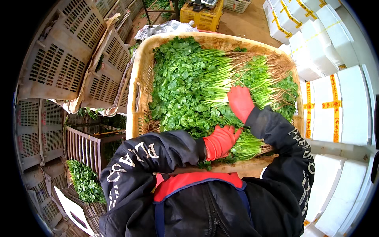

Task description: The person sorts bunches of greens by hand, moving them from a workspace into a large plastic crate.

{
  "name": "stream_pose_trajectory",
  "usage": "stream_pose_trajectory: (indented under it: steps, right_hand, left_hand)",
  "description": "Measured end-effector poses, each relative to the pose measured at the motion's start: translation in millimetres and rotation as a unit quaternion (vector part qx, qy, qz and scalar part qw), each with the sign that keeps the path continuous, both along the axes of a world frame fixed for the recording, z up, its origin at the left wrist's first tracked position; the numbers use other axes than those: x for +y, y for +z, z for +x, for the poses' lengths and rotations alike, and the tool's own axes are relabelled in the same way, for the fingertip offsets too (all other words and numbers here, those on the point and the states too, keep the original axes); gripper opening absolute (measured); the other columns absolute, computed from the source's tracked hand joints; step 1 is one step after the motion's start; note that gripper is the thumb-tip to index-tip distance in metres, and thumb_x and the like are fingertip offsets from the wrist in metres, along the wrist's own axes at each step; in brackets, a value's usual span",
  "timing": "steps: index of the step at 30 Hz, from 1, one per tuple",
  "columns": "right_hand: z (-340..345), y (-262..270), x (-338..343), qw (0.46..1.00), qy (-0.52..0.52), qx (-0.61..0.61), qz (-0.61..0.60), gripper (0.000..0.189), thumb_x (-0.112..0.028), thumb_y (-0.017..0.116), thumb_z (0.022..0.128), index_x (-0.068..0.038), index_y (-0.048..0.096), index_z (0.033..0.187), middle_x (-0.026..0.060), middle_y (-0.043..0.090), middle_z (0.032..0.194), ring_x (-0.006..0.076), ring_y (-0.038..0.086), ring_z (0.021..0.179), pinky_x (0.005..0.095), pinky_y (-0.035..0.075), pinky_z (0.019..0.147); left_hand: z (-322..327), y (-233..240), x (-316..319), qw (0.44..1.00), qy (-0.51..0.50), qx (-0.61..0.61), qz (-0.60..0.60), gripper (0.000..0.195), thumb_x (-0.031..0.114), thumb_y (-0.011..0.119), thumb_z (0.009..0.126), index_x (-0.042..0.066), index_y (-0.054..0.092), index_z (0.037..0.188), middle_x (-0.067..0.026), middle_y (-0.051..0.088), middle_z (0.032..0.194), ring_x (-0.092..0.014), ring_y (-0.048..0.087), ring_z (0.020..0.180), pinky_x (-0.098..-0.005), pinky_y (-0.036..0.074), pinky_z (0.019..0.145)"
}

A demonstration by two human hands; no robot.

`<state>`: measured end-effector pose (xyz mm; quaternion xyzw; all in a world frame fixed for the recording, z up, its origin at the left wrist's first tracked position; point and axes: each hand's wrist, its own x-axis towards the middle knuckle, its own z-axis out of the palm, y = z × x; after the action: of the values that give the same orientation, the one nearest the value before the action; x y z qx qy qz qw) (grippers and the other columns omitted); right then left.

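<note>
A large, stained plastic crate point(138, 74) stands before me, filled with leafy green herbs point(177, 83) that look like coriander or celery, their pale stems and brown roots point(279, 66) mostly towards the right. My left hand point(220, 142), in a red glove, lies on the leaves near the crate's near side, fingers spread towards the right. My right hand point(240, 102), also red-gloved, reaches to the stem ends of a bunch in the middle. Its fingertips are partly hidden among roots and stems, so its hold cannot be made out.
White foam boxes point(324, 108) with yellow-and-red tape are stacked at the right. Slatted plastic crates point(59, 59) are piled at the left, above a metal-barred frame point(84, 148). More greens point(86, 180) lie low left. Beyond the crate stands a yellow basket point(201, 16) bearing a scale.
</note>
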<state>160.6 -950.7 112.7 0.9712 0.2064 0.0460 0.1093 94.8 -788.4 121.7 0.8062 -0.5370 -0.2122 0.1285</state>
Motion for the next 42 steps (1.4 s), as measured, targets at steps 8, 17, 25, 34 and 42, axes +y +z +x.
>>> stream_pose_trajectory:
  steps: [8,17,25,34,42]
  right_hand:
    - [14,0,-8,0.994,0.046,-0.035,0.096,0.004,-0.006,0.055,0.066,-0.009,0.056,0.064,0.0085,0.054,0.072,0.0273,0.052,0.074,0.0394,0.039,0.065]
    - [26,7,-48,0.967,-0.027,0.090,0.236,0.023,-0.010,0.064,0.068,-0.006,0.057,0.089,0.0172,0.060,0.079,0.0381,0.058,0.075,0.0448,0.046,0.063]
    - [90,34,-57,0.937,0.039,-0.061,0.342,0.031,-0.017,0.067,0.067,-0.003,0.064,0.095,0.0156,0.064,0.082,0.0346,0.061,0.082,0.0441,0.049,0.074]
    - [176,6,-67,0.982,-0.118,0.126,0.079,0.032,-0.027,0.064,0.065,-0.004,0.067,0.087,0.0171,0.065,0.084,0.0352,0.062,0.085,0.0446,0.049,0.076]
    - [154,30,-78,0.981,-0.045,0.142,0.125,0.039,-0.024,0.065,0.064,-0.011,0.066,0.100,0.0144,0.064,0.092,0.0337,0.059,0.092,0.0431,0.047,0.080]
  left_hand:
    - [6,4,-4,0.999,-0.005,0.030,0.015,0.106,0.045,0.078,0.058,0.002,0.024,0.140,-0.0202,0.049,0.118,-0.033,0.049,0.108,-0.0529,0.041,0.079]
    - [110,44,-12,0.993,0.104,0.041,0.036,0.073,0.044,0.069,0.071,0.002,0.043,0.126,-0.0190,0.052,0.118,-0.035,0.054,0.105,-0.0465,0.046,0.081]
    - [139,-45,-36,0.928,0.213,-0.297,-0.070,0.088,0.039,0.072,0.066,0.000,0.033,0.134,-0.0175,0.037,0.136,-0.034,0.033,0.128,-0.0556,0.024,0.103]
    - [168,-7,-13,0.907,0.206,-0.193,-0.312,0.065,0.024,0.071,0.072,0.003,0.044,0.126,-0.0189,0.048,0.125,-0.036,0.044,0.118,-0.0480,0.032,0.102]
    - [254,-12,-42,0.972,0.180,-0.106,-0.109,0.056,0.038,0.072,0.068,0.004,0.054,0.110,-0.0177,0.061,0.096,-0.035,0.057,0.096,-0.0418,0.044,0.085]
